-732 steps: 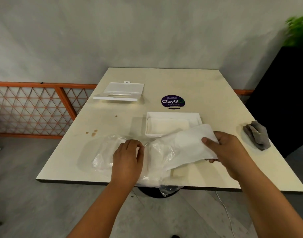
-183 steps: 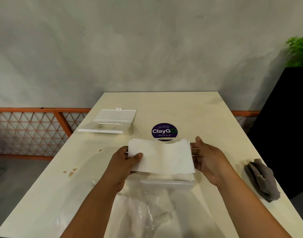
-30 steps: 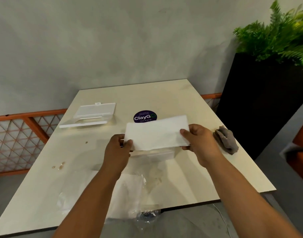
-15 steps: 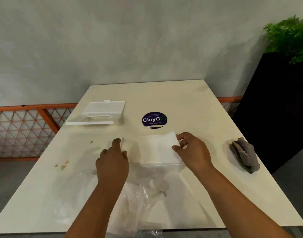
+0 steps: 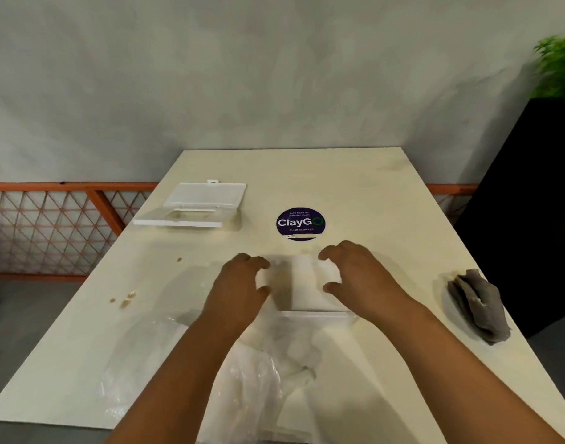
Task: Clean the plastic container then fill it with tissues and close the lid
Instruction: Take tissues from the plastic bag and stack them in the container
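White tissues lie under both hands, stacked inside the clear plastic container whose near rim shows just below the knuckles. The left hand rests curled on the left end of the stack and the right hand on the right end; fingers of each are bent and spread loosely over the paper, pressing down rather than pinching anything. Judging by this, the filling step is in hand, with the stack being tamped flat so it sits below the rim. The container's long axis runs left to right across the person, one long side facing them and the other facing the round purple ClayGo sticker just beyond the fingertips. The next move probably calls for letting go and reaching far to the left and away, where the lid lies well apart on the cream table, its flap open, and turning it to match the container's length before pressing it on. Crumpled clear plastic wrap lies just nearer than the wrists, and a grey cloth sits well off to the right of the right hand.
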